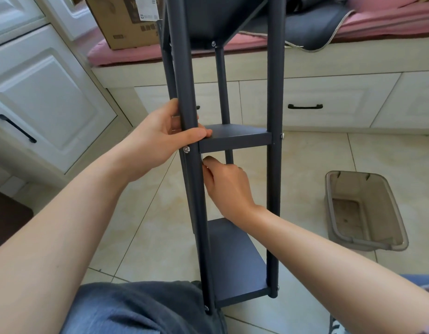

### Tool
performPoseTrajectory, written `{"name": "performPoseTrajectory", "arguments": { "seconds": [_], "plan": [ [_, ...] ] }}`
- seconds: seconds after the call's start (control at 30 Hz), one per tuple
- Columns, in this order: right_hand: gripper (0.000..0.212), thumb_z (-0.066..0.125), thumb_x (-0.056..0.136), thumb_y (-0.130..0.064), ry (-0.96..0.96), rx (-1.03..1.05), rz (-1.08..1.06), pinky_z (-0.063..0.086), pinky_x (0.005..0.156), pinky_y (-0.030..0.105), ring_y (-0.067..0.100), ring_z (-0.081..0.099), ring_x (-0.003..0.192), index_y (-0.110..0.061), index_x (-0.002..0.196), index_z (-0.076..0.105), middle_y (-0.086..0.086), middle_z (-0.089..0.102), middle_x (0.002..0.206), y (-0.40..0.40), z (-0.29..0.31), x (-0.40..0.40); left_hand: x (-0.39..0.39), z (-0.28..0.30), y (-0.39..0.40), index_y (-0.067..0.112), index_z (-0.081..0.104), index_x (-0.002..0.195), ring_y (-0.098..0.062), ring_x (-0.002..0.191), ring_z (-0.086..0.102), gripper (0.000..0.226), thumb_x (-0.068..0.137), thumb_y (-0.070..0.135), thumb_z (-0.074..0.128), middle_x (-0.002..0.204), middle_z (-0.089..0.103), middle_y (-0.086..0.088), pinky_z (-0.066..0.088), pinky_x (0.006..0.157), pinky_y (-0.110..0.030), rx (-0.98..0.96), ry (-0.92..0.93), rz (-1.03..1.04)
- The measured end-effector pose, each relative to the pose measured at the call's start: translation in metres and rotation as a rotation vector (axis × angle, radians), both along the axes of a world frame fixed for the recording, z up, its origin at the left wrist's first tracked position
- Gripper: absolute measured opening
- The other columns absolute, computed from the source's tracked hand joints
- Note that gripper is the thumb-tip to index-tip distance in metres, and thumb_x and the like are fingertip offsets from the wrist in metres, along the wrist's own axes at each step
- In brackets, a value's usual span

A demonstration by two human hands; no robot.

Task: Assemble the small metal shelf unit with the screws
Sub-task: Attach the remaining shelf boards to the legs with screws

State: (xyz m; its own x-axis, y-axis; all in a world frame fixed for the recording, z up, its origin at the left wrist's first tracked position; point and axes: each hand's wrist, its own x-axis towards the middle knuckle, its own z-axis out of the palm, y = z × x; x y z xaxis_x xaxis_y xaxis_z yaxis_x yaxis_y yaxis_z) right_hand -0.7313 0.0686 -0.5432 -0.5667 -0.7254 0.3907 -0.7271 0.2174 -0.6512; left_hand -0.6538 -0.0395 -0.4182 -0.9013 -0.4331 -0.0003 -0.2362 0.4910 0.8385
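Observation:
The dark grey metal shelf unit stands tilted in front of me, its round posts joined to three flat shelves. My left hand grips the near left post level with the middle shelf, thumb lying across its front. A silver screw head shows on that post just under my thumb. My right hand reaches under the middle shelf, its fingertips pinching a small shiny piece against the inner side of the post; what it is cannot be told. Another screw sits on the right post.
A grey plastic bin lies on the tiled floor at right. White cabinets with black handles stand at left and behind. A cardboard box and dark cushion rest on the pink bench top. My knee in grey fabric is below.

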Motion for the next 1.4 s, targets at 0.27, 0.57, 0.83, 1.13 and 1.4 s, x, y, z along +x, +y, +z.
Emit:
{"name": "performPoseTrajectory", "arguments": {
  "seconds": [0.27, 0.57, 0.83, 1.13, 1.4],
  "plan": [
    [0.020, 0.052, 0.100, -0.019, 0.030, -0.078, -0.014, 0.039, 0.051, 0.036, 0.041, 0.051, 0.053, -0.005, 0.095, 0.064, 0.014, 0.063, 0.063, -0.011, -0.006, -0.005, -0.005, 0.000, 0.001, 0.025, 0.055, 0.109, -0.010, 0.108, 0.069, 0.027, 0.089, 0.026, 0.072, 0.107, 0.075, 0.000, 0.053, 0.094, -0.027, -0.007, 0.007, -0.004],
    [0.005, 0.059, 0.087, 0.000, 0.067, -0.083, 0.008, 0.032, 0.049, 0.031, 0.041, 0.052, 0.046, -0.001, 0.085, 0.063, 0.016, 0.060, 0.056, -0.015, -0.005, -0.007, -0.007, 0.000, 0.003, 0.024, 0.054, 0.114, -0.011, 0.108, 0.070, 0.034, 0.085, 0.027, 0.073, 0.105, 0.076, 0.000, 0.054, 0.094, -0.029, 0.001, 0.020, -0.036],
    [0.029, 0.033, 0.107, -0.033, 0.262, 0.426, 0.312, 0.050, 0.063, 0.038, 0.029, 0.057, 0.067, -0.015, 0.103, 0.056, 0.003, 0.058, 0.076, 0.028, 0.027, -0.024, -0.004, -0.002, -0.003, 0.016, 0.053, 0.117, -0.004, 0.105, 0.069, 0.027, 0.094, 0.018, 0.067, 0.104, 0.076, 0.005, 0.054, 0.084, -0.015, -0.001, 0.018, -0.030],
    [0.026, 0.038, 0.103, -0.039, 0.388, 0.562, 0.201, 0.035, 0.057, 0.031, 0.021, 0.050, 0.063, -0.025, 0.083, 0.048, -0.008, 0.052, 0.070, 0.119, 0.096, -0.077, 0.003, 0.000, -0.004, 0.024, 0.054, 0.118, -0.005, 0.103, 0.069, 0.030, 0.093, 0.017, 0.069, 0.104, 0.076, 0.008, 0.051, 0.096, -0.031, 0.013, 0.003, -0.028],
    [0.033, 0.054, 0.100, -0.031, -0.304, 0.169, 0.004, 0.046, 0.087, 0.026, 0.008, 0.058, 0.096, -0.016, 0.076, 0.072, -0.005, 0.053, 0.110, 0.110, 0.115, -0.109, 0.006, 0.004, 0.001, 0.023, 0.055, 0.116, -0.002, 0.099, 0.069, 0.030, 0.092, 0.010, 0.069, 0.103, 0.075, 0.010, 0.049, 0.083, -0.020, -0.002, -0.007, -0.034]
  ]
}}
